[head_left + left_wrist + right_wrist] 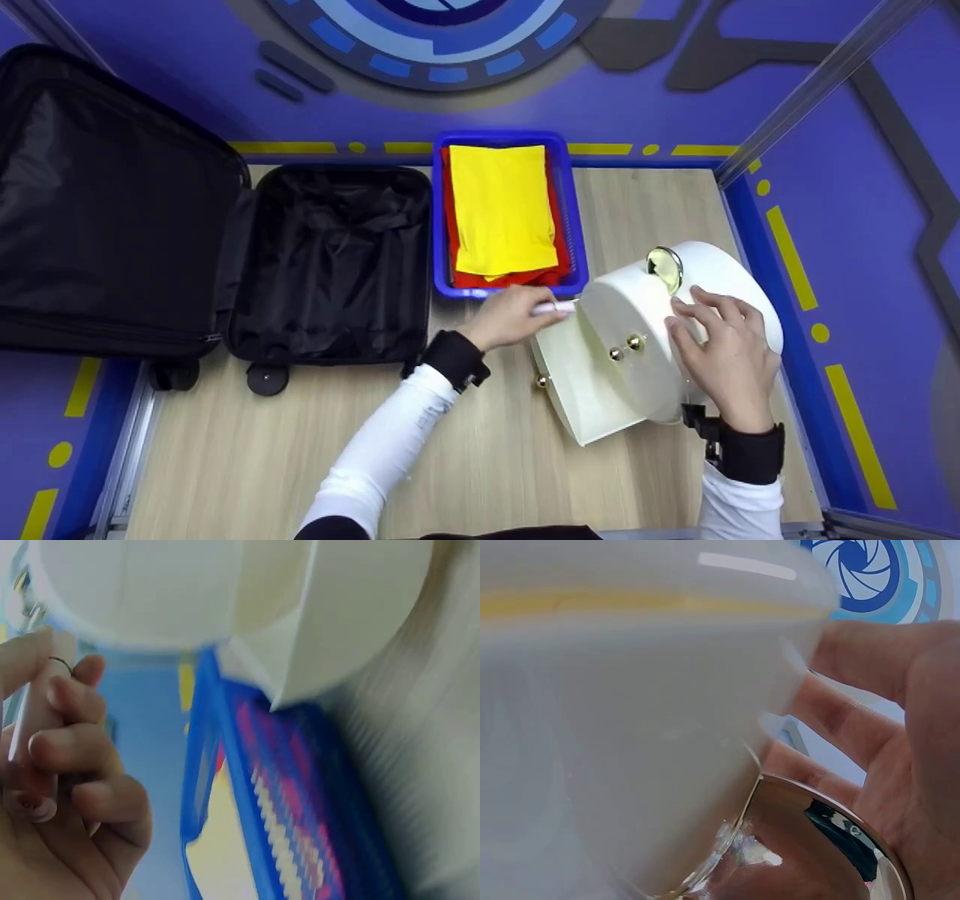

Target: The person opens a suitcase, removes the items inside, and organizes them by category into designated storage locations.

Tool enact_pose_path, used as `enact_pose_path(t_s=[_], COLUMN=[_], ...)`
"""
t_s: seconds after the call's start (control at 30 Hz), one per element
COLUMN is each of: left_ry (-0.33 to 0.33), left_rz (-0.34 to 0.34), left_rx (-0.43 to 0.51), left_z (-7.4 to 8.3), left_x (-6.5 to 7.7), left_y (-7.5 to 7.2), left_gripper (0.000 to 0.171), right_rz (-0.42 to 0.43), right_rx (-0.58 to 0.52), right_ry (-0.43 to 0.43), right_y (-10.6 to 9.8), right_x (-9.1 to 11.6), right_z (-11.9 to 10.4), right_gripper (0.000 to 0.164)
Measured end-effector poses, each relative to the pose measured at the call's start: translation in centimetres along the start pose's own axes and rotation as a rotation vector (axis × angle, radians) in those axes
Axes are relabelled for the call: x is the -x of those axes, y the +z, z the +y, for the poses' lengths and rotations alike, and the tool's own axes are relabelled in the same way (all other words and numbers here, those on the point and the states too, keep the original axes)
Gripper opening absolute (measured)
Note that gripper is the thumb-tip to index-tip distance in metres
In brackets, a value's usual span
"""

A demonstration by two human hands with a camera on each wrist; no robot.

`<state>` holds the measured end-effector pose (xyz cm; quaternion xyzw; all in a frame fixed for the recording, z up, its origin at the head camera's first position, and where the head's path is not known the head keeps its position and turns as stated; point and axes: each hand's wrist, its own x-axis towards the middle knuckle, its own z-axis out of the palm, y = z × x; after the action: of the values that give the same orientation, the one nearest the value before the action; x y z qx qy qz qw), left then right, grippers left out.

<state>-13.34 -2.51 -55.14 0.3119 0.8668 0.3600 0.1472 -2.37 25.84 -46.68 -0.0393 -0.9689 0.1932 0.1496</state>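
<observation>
My left hand (514, 315) grips a small pale pink tube (553, 307) between curled fingers and thumb, at the near edge of the blue basket. In the left wrist view the tube (36, 720) lies across the palm, its lower end see-through. A rounded white cosmetic box (716, 274) with gold knobs (634, 343) and a shiny gold ring handle (677, 262) stands at the right. Its lower drawer (589, 401) is pulled out to the left. Over the box, my right hand (727, 352) has its fingers loosely extended beside the handle; in the right wrist view they lie partly behind the white shell.
The blue basket (577, 225) at the back holds a folded yellow cloth (502, 210) on red cloth (450, 225). On the left an open black suitcase (330, 262) lies with its lid (105, 217) raised. Blue walls enclose the wooden table (480, 457).
</observation>
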Motion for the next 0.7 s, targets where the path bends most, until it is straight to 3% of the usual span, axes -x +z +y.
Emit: enact_pose_path(t_s=[0.23, 0.47, 0.57, 0.7], left_ry=[0.095, 0.198, 0.2, 0.144], left_rz=[-0.142, -0.245, -0.272, -0.34], left_rx=[-0.257, -0.517, -0.583, -0.649], left_z=[2.5, 3.4, 3.4, 3.1], left_x=[-0.6, -0.8, -0.7, -0.6], left_y=[4.4, 8.0, 9.2, 10.6], left_gripper=[0.034, 0.019, 0.017, 0.016], right_rz=[0.002, 0.013, 0.01, 0.014], right_rx=[0.006, -0.003, -0.01, -0.01], right_ry=[-0.003, -0.012, -0.01, -0.017], right_y=[0.0, -0.1, 0.0, 0.0], right_x=[0.0, 0.0, 0.0, 0.1], right_z=[0.0, 0.1, 0.1, 0.1], right_gripper=[0.026, 0.026, 0.026, 0.026])
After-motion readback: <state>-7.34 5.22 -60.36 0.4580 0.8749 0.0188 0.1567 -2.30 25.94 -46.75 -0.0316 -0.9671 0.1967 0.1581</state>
